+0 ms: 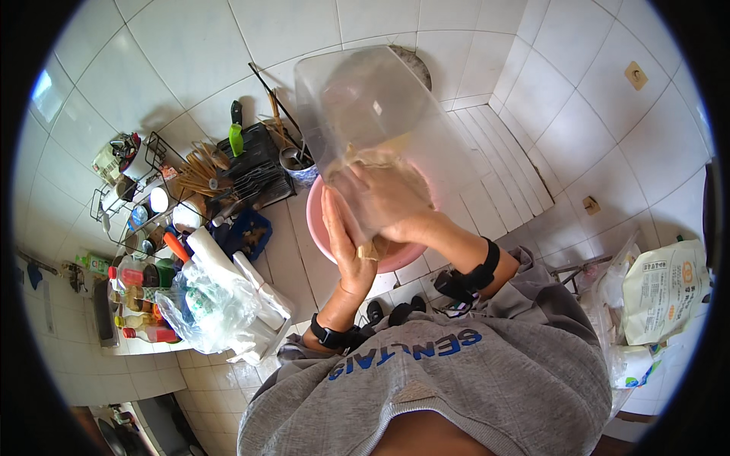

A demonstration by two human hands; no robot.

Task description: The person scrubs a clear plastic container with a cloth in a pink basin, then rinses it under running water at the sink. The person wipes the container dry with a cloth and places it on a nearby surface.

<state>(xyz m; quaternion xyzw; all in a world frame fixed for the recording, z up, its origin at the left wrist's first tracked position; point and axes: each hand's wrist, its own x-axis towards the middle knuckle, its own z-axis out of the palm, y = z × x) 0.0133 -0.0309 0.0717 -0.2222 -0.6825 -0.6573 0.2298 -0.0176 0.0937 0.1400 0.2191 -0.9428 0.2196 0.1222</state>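
Note:
A large clear plastic bin (370, 102) is tilted above a pink plastic basin (319, 228) on the tiled counter. My left hand (342, 233) supports the bin's near left side from outside, with straight fingers. My right hand (388, 199) reaches inside the bin and shows through its hazy wall, pressing a beige cloth (370, 251) against the plastic. Part of the cloth sticks out at the near edge beside my left palm. The bin and both hands hide most of the basin's inside.
Left of the basin stand a blue-and-white utensil pot (299, 165), a black knife rack (251, 154), a blue basket (251, 233), plastic bags (211, 302) and several bottles (148, 333). A round grey lid-like thing (413, 68) leans on the back wall. Full bags (661, 290) are at right.

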